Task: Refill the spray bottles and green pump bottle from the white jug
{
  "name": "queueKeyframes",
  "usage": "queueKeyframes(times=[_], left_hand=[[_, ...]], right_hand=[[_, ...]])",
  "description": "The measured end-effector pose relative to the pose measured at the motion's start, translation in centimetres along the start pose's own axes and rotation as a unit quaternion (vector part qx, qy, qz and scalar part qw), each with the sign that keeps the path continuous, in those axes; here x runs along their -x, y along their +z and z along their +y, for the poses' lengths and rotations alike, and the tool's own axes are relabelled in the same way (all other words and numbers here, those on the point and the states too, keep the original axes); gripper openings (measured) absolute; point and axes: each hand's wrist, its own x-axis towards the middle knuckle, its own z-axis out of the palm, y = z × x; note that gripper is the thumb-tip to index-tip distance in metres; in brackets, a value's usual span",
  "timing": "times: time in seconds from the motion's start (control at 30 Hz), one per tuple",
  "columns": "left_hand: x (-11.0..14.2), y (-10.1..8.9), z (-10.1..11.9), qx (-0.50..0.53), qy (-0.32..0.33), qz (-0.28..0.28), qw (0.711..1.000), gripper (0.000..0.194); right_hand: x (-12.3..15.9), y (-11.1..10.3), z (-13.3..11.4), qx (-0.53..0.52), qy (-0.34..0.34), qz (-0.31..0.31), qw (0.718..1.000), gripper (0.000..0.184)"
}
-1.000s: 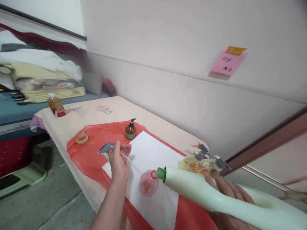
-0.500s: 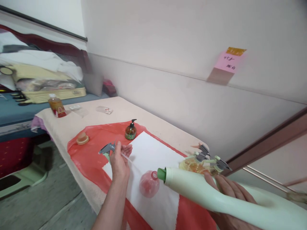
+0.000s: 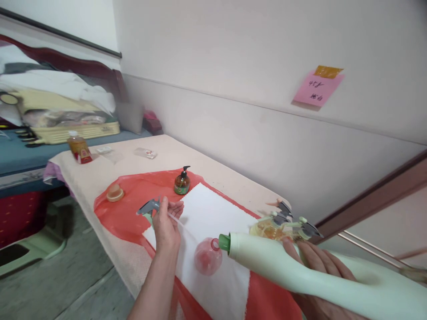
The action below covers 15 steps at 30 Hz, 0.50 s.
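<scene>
Gripped between the thumb and palm of my left hand (image 3: 167, 226) is a grey spray trigger head (image 3: 150, 206); its thin clear tube slants down to the right. My right hand (image 3: 323, 262) is wrapped round a large pale green jug (image 3: 276, 255), which lies tilted with its green spout (image 3: 224, 242) pointing left. The spout is at the red-rimmed mouth of a round pinkish clear bottle (image 3: 207, 258); I cannot tell if they touch, and no flow is visible. That bottle rests on a white sheet (image 3: 213, 204) over red plastic (image 3: 133, 226).
A brown pump bottle (image 3: 182, 183) and a tan cap (image 3: 115, 193) sit on the red plastic. Spray bottles with yellowish contents (image 3: 270, 229) stand behind the jug. At the table's far left is an amber bottle (image 3: 79, 147). A wall (image 3: 233, 124) runs along the back.
The pink note on the wall has swung, its lower edge now lying nearer the wall. Both hands, the jug and the round bottle look almost unmoved.
</scene>
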Motion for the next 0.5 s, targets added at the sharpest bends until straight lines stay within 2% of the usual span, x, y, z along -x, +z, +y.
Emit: queueKeyframes(times=[0.17,0.33,0.5], left_hand=[[0.07,0.04,0.03,0.003,0.004,0.000,1.000,0.034],[0.14,0.08,0.14,0.011,0.005,0.001,1.000,0.034],[0.22,0.10,0.22,0.012,0.005,0.000,1.000,0.034]], right_hand=[[-0.47,-0.33,0.17,0.009,-0.022,0.009,1.000,0.049],[-0.74,-0.41,0.21,0.001,-0.018,-0.009,1.000,0.050],[-0.67,-0.21,0.18,-0.007,-0.021,-0.002,1.000,0.051]])
